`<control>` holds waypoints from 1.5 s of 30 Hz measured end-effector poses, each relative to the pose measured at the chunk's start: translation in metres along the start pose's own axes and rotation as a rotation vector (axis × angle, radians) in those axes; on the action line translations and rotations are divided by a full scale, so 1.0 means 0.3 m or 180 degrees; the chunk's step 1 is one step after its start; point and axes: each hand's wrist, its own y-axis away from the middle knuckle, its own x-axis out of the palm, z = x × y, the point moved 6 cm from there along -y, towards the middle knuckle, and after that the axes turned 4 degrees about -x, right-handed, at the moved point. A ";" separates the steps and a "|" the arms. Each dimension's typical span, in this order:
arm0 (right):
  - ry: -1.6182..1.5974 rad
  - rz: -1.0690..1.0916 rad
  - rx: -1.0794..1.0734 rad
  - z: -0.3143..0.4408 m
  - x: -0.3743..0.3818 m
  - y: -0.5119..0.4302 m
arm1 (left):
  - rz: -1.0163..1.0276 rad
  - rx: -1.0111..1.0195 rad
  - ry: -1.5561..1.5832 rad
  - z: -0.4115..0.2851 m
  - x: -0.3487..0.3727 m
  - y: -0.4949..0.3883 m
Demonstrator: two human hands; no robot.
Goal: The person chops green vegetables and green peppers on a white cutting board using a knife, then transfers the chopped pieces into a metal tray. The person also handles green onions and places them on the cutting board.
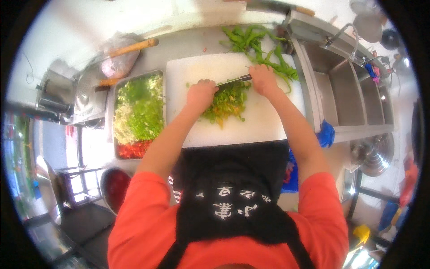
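Observation:
My right hand [263, 80] is closed around the handle of a kitchen knife [233, 81], whose blade reaches left over chopped green peppers [228, 101]. At the blade's far end, my left hand [202, 94] rests with its fingers bent against the tip; whether it grips the blade cannot be told. The chopped pile, mostly green with some yellow-orange pieces, lies on a white cutting board [255, 124]. Whole long green peppers [248, 37] lie across the board's upper right corner and the metal counter behind it.
Left of the board stands a metal tray [164, 101] of chopped green, pale and red vegetables. Beyond it are a wooden-handled tool [134, 47], a plastic bag [117, 64] and a metal pot [55, 90]. A stainless steel sink [346, 90] with a faucet [352, 37] borders the right side.

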 end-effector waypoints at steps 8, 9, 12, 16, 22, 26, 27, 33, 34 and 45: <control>-0.0188 0.0223 0.0050 -0.033 -0.143 0.034 | 0.0154 -0.0200 0.0295 -0.009 -0.040 0.009; -0.0060 0.0256 0.0140 -0.028 -0.129 0.050 | 0.0127 -0.0215 0.0354 -0.020 -0.031 0.012; -0.0004 0.0087 0.0403 -0.009 -0.083 0.078 | 0.0007 0.0220 0.0042 -0.079 -0.017 0.006; -0.0159 0.0124 0.0319 -0.026 -0.076 0.096 | -0.0016 0.0266 0.0175 -0.054 -0.056 -0.005; -0.0038 0.0132 0.0383 0.023 -0.075 0.160 | 0.0362 -0.0014 0.0096 -0.028 -0.017 0.049; 0.0018 0.0145 0.0298 0.033 -0.062 0.169 | -0.0054 0.0398 0.0151 -0.045 -0.040 0.049; -0.0061 -0.0033 0.0186 0.034 -0.074 0.171 | -0.0105 0.0425 0.0182 -0.042 -0.049 0.050; -0.0129 -0.0051 0.0249 0.058 -0.096 0.244 | 0.0010 0.0423 0.0112 -0.065 -0.033 0.104; -0.0110 -0.0083 0.0333 0.067 -0.102 0.249 | 0.0278 0.0506 0.0051 -0.072 -0.016 0.105; -0.0266 0.0133 0.0477 0.099 -0.074 0.321 | 0.0129 0.0537 0.0212 -0.069 -0.034 0.151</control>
